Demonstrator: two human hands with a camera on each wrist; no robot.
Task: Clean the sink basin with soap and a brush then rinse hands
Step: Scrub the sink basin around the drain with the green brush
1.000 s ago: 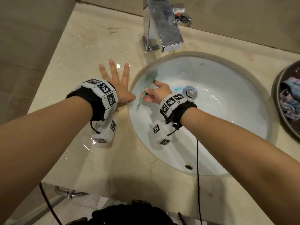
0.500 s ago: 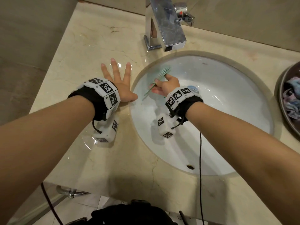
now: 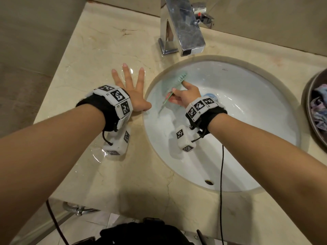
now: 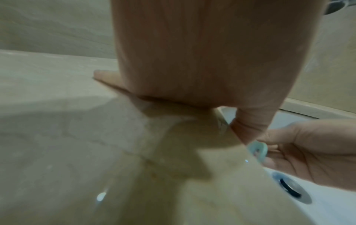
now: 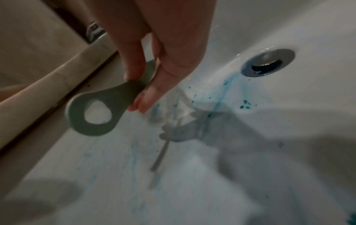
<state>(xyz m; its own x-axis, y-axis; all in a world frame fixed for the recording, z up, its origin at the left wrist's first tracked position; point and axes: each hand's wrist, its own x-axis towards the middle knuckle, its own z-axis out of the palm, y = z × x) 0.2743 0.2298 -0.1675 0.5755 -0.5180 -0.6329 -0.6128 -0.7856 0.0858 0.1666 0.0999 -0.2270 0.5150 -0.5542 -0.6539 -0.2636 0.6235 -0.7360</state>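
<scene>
Head view puts the left hand (image 3: 131,97) left of centre, palm down and flat on the wet beige marble counter (image 3: 85,82), its fingers spread wide and its thumb at the edge of the basin. To its right, the right hand (image 3: 185,96) reaches down inside the round white ceramic sink basin (image 3: 247,121), fingers curled round the handle of a pale green plastic brush (image 3: 178,80). The brush head with its bristles points toward the upper left wall of the basin, close under the rim; whether the bristles touch the ceramic cannot be told. In the right wrist view the fingers (image 5: 134,60) pinch the flat green handle, whose end widens into a loop with an oval hole, seen left of centre in the frame. Below and to the right of it, streaks and specks of blue soap (image 5: 221,97) run down the white basin toward the round metal drain (image 5: 267,62) in the upper right. Both wrists carry black bands with white blocks printed with black square markers. A square chrome tap (image 3: 184,29) stands on the counter at the top of the head view, its spout over the basin's far rim. At the right edge a dark round bowl (image 3: 307,103) holds a crumpled multicoloured cloth (image 3: 318,103).
</scene>
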